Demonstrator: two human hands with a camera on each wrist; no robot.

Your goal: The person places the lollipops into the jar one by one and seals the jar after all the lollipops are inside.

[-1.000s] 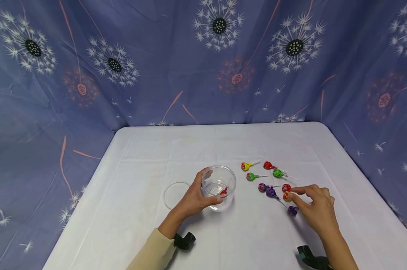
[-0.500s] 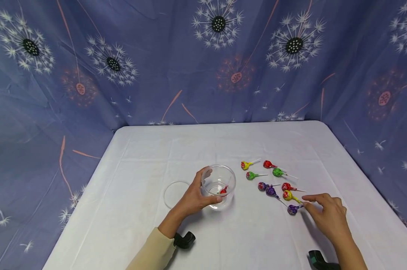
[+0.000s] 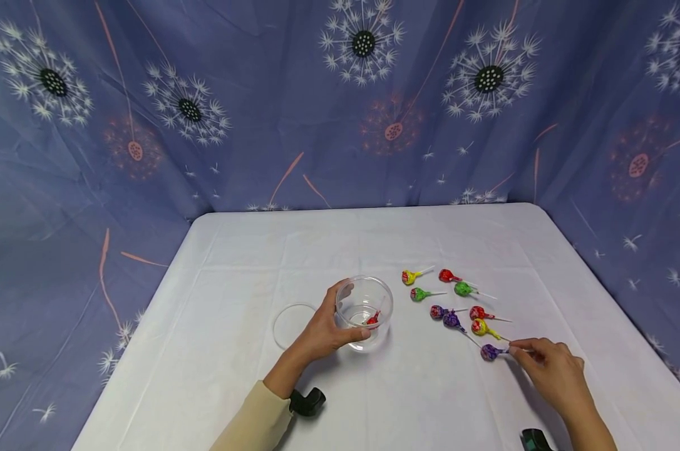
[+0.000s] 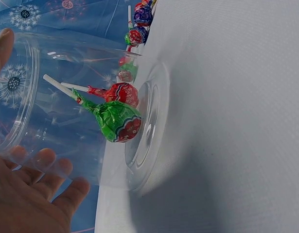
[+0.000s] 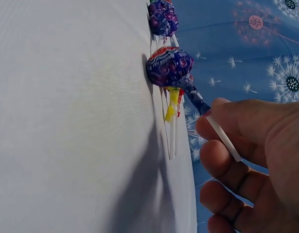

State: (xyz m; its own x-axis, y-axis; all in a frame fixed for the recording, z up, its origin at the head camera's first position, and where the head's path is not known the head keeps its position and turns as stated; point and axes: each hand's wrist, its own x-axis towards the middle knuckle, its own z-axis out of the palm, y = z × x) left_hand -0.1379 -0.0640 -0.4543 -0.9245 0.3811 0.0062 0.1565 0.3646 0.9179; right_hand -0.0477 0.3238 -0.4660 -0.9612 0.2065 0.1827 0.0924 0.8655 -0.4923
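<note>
A clear plastic jar (image 3: 382,336) stands upright on the table, with my left hand (image 3: 325,329) curled round its side. In the left wrist view a green lollipop (image 4: 115,119) and a red lollipop (image 4: 124,93) rest inside it, sticks toward the mouth. Over on the right, my right hand (image 3: 555,374) pinches the white stick of a purple lollipop (image 3: 489,352) just below its twisted wrapper. That purple head (image 5: 169,68) lies at the near end of the group, low against the cloth. A yellow lollipop (image 3: 479,327) and a red one (image 3: 478,313) lie just beyond it.
Two more purple lollipops (image 3: 453,321) lie left of the yellow one. Farther back are green (image 3: 463,289), red (image 3: 447,275) and yellow (image 3: 409,277) ones. A clear round lid (image 3: 275,327) lies left of the jar, partly behind my left arm. White cloth covers the table (image 3: 250,250).
My right hand has moved from the red and yellow lollipops toward the near right and now pinches the purple lollipop's stick. My left hand and the jar have stayed in place.
</note>
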